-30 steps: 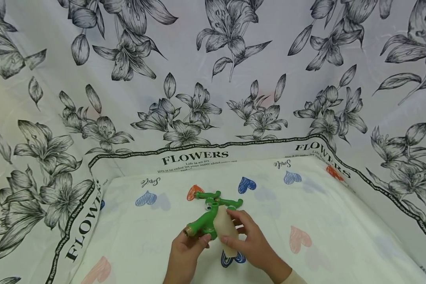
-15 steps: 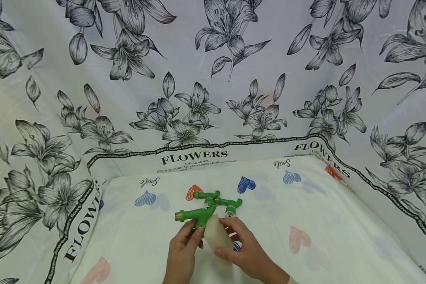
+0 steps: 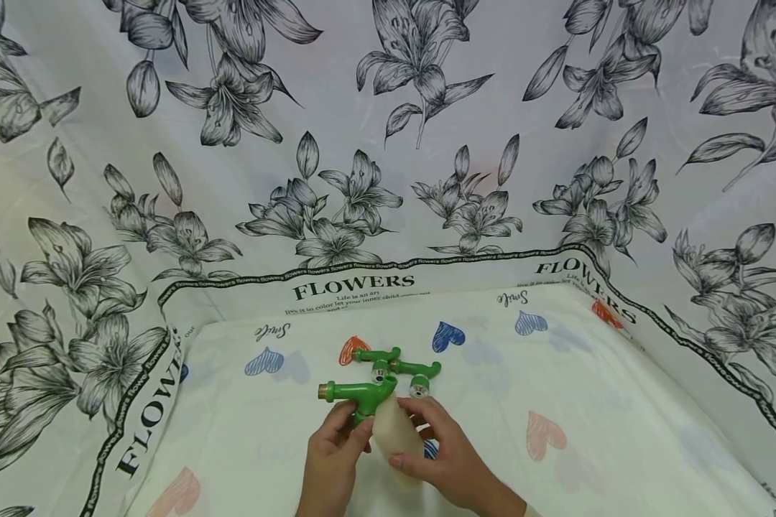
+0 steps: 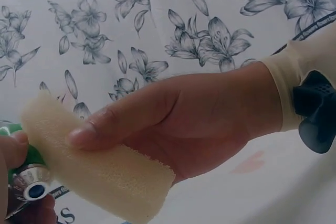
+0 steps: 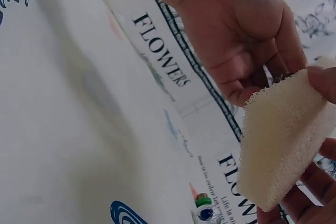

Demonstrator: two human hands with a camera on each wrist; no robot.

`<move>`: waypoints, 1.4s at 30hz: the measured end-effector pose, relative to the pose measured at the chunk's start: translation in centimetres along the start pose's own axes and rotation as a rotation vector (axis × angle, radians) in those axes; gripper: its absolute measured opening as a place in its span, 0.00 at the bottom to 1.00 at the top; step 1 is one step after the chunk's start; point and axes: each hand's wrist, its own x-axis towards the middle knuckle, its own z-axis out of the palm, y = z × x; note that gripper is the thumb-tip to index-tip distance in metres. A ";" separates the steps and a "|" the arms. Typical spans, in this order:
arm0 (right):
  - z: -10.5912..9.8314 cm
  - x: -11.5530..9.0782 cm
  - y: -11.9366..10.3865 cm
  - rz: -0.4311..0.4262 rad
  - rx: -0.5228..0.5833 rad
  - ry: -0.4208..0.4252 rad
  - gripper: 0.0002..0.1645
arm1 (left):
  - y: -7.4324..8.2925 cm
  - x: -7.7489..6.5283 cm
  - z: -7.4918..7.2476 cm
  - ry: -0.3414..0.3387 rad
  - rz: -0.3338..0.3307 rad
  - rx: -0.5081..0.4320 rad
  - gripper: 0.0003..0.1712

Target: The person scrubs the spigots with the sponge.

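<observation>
Over the heart-printed surface (image 3: 252, 413), I observe the left hand (image 3: 333, 446) with its fingers gripping a brass-ended green tap (image 3: 357, 391); the right hand (image 3: 449, 446) pinches a beige sponge (image 3: 391, 432) between its fingers, just beside that tap. Beyond them lie a second green tap (image 3: 419, 369) and a third green tap (image 3: 376, 355).

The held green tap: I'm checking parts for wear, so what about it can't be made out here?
- Head view: the lower part of the held green tap, partly hidden by the left hand and sponge.
- Head view: fine marks on its brass end, too small.
- Left wrist view: its far side, cut off by the left edge.
- Right wrist view: most of it, behind the sponge.
</observation>
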 end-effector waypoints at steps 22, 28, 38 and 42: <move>-0.1 0.5 -0.6 -0.015 -0.077 0.009 0.38 | -0.6 0.7 -0.8 -0.043 -0.052 -0.015 0.38; 0.3 0.5 -0.9 -0.004 -0.066 0.106 0.40 | -0.4 1.3 -0.5 0.058 -0.204 -0.263 0.35; 2.0 -0.1 -1.3 -0.289 -0.274 0.191 0.48 | -0.6 1.2 -0.1 0.050 -0.282 -0.590 0.24; 2.3 0.1 -1.3 -0.318 -0.316 0.219 0.53 | -0.5 1.1 0.1 0.037 -0.316 -0.654 0.23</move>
